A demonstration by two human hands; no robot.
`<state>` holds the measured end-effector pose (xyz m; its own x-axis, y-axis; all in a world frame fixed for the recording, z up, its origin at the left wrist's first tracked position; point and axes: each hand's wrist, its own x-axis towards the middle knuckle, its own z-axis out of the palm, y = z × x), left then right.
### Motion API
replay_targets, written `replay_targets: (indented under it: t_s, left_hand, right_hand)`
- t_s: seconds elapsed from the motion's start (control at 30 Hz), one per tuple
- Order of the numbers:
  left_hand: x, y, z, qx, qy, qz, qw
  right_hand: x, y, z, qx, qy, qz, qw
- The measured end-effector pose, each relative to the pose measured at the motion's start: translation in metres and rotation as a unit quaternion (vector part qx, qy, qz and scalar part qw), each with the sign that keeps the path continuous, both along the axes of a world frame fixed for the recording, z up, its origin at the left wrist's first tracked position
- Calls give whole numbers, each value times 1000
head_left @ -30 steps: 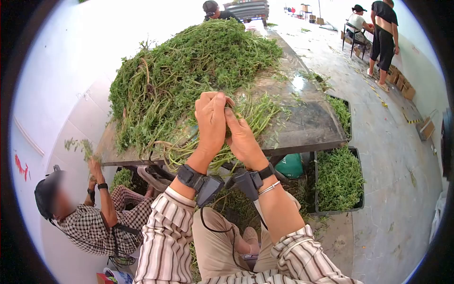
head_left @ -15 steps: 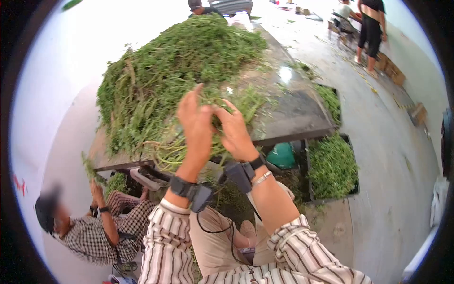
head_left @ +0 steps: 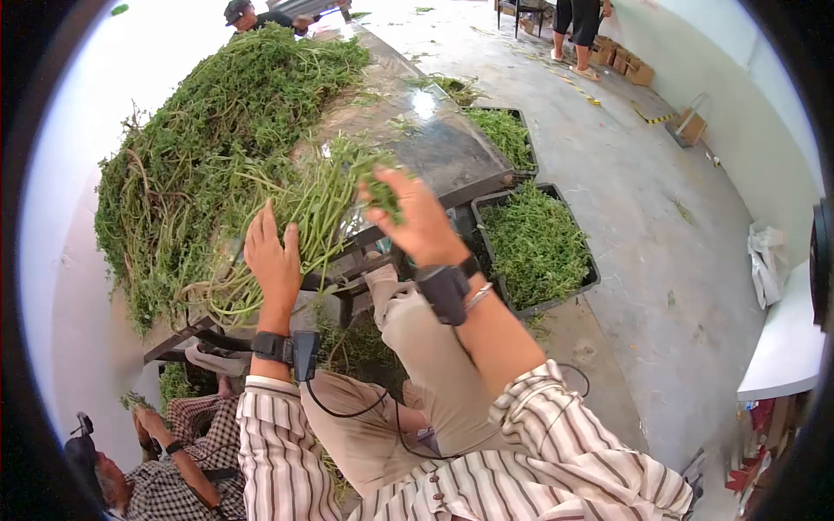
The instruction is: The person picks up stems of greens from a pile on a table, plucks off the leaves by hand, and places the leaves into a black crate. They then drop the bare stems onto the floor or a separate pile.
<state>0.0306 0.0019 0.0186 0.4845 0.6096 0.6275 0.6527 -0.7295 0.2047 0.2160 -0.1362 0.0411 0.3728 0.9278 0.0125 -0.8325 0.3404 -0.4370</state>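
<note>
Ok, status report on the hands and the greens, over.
Left hand open, resting on long stems at the table edge. Right hand raised, pinching a small sprig. Big herb pile behind; nothing blocking.

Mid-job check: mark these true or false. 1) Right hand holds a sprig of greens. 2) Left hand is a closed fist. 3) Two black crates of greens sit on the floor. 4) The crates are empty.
1) True: the right hand pinches a sprig.
2) False: the left hand is open, fingers spread by the stems.
3) True: near crate, far crate, beside the table.
4) False: both hold greens.
</note>
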Motion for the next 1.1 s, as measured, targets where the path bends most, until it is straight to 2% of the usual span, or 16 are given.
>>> replay_targets:
  t_s: [0.03,0.07,0.13,0.17,0.2,0.33,0.4,0.43,0.47,0.53,0.67,0.8,0.87,0.9,0.97,1.1]
  left_hand:
    - [0,2,-2,12,1,10,1000]
    - [1,1,-1,9,1,10,1000]
    - [1,1,-1,4,1,6,1000]
    - [1,1,-1,3,3,2,1000]
    - [2,1,-2,2,2,8,1000]
    - [4,4,-3,-3,8,21,1000]
    - [6,7,-5,-2,2,30,1000]
    - [4,6,-5,-4,2,20,1000]
    - [4,2,-3,-11,3,27,1000]
    - [4,-1,0,-15,-3,51,999]
    - [2,-4,0,-25,-9,13,1000]
    - [-1,-5,2,-30,-18,-17,999]
    - [-1,-4,0,-31,-31,-25,999]
    - [-2,-4,0,-33,-32,-24,999]
    - [-1,-5,0,-24,-42,-25,999]
    - [2,-2,-2,-20,0,-6,1000]
  right_hand:
    - [15,-14,-6,14,-247,-109,963]
    - [29,-29,-10,29,-475,-207,854]
    - [57,-60,-10,-37,-600,-284,747]
    - [66,-72,-10,-47,-489,-248,835]
    - [74,-83,5,-47,-167,-162,971]
    - [131,-114,-29,-221,-268,-314,884]
    - [180,-127,-76,-322,-478,-320,752]
    - [197,-136,-97,-386,-633,-336,581]
    - [208,-144,-116,-403,-696,-322,500]
    - [196,-154,-117,-473,-727,-316,384]
    - [175,-143,-87,-390,-754,-291,442]
    - [119,-108,-18,-335,-774,-327,426]
    - [87,-92,22,-256,-718,-283,582]
    - [71,-86,39,-256,-719,-281,582]
    - [39,-74,69,-143,-736,-295,592]
    - [-25,-64,134,-24,-641,-235,730]
